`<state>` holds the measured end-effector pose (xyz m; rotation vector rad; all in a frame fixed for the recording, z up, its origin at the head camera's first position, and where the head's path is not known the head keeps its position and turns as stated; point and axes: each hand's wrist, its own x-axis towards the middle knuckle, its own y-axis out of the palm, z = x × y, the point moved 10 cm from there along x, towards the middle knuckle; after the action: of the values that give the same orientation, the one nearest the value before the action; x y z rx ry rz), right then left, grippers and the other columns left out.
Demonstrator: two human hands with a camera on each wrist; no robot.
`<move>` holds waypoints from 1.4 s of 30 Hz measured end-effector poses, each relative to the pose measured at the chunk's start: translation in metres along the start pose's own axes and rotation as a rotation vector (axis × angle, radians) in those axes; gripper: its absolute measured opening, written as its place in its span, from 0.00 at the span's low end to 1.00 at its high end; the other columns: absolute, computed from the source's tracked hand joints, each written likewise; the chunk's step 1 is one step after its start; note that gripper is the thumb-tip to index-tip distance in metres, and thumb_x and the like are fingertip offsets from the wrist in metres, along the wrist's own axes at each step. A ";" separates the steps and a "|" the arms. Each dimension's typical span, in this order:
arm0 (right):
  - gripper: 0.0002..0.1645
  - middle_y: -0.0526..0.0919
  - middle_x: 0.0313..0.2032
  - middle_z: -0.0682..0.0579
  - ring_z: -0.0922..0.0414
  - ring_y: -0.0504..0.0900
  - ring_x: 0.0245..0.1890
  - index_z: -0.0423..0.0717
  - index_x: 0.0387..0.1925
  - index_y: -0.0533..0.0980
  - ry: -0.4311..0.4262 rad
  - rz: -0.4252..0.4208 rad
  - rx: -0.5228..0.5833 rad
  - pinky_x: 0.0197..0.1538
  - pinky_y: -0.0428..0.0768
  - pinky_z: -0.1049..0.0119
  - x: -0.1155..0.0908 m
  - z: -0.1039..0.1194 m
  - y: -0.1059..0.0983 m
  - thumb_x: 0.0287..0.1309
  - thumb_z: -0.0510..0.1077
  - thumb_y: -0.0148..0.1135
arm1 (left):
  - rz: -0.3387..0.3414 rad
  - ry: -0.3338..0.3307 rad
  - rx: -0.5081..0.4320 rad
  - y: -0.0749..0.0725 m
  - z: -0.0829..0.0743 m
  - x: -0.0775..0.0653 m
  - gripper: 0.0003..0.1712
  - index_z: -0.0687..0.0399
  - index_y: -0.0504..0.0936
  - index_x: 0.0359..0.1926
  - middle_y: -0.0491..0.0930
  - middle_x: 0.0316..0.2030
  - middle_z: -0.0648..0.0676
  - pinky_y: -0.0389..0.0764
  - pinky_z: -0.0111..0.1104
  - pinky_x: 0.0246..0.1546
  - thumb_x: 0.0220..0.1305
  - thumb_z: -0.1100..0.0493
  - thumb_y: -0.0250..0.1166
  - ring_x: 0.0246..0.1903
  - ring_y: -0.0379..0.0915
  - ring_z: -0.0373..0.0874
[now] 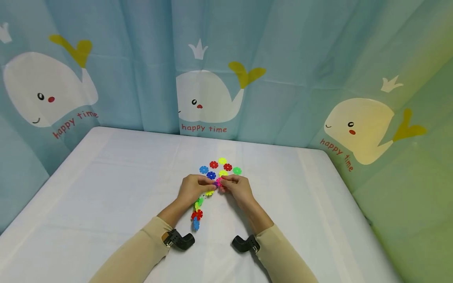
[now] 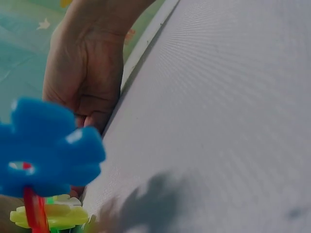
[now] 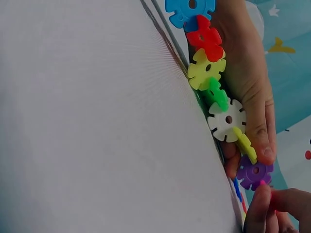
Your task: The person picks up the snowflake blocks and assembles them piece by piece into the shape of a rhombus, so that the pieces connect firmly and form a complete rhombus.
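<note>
Both hands work close together above the white tabletop (image 1: 301, 220). Left hand (image 1: 192, 188) pinches the purple disc (image 3: 247, 172) between thumb and fingers; right hand (image 1: 241, 189) pinches the pink disc (image 1: 219, 181), its edge meeting the purple one. Whether the slots are engaged cannot be told: right fingertips cover the joint.

Chain (image 3: 197, 75) trails from the left hand back toward the person, alongside the inner side of the left wrist. Done so far, seven linked, from the free end: blue, red, yellow, green, white, yellow, purple. Neighbours sit crosswise, slot in slot. Whether its near end touches the tabletop is unclear.

Pink looks like number eight, judged in the course of being joined. Left over, just beyond the hands: seven loose discs, lying flat and apart from the chain. Dark blue (image 1: 209, 175) and light blue (image 1: 201, 169) lie ahead of the left hand, green (image 1: 234, 171) ahead of the right; two reds and two yellows between. By count, roughly half is linked.
</note>
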<state>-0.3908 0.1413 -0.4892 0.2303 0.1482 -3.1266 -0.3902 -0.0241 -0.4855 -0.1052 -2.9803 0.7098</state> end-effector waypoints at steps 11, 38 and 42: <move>0.13 0.87 0.30 0.46 0.61 0.84 0.25 0.31 0.46 0.81 -0.005 0.016 -0.027 0.36 0.85 0.70 0.001 0.000 0.002 0.62 0.35 0.64 | 0.000 0.011 0.002 0.000 0.000 0.001 0.10 0.48 0.91 0.35 0.88 0.35 0.48 0.81 0.41 0.49 0.53 0.51 0.76 0.41 0.82 0.44; 0.19 0.87 0.43 0.39 0.56 0.88 0.35 0.32 0.52 0.80 -0.036 0.278 -0.211 0.46 0.85 0.64 -0.008 0.012 0.014 0.65 0.42 0.63 | -0.002 -0.140 -0.282 -0.013 0.018 0.012 0.13 0.54 0.87 0.47 0.88 0.37 0.53 0.82 0.25 0.30 0.63 0.55 0.69 0.30 0.80 0.35; 0.19 0.87 0.40 0.40 0.57 0.87 0.32 0.32 0.50 0.80 -0.025 0.372 -0.279 0.44 0.86 0.62 -0.013 0.012 0.018 0.65 0.43 0.63 | -0.012 -0.156 -0.327 -0.017 0.022 0.014 0.14 0.53 0.87 0.48 0.87 0.37 0.53 0.82 0.25 0.30 0.63 0.55 0.69 0.29 0.80 0.34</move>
<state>-0.3798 0.1222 -0.4776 0.1899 0.4766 -2.6986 -0.4072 -0.0479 -0.4970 -0.0516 -3.2168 0.2325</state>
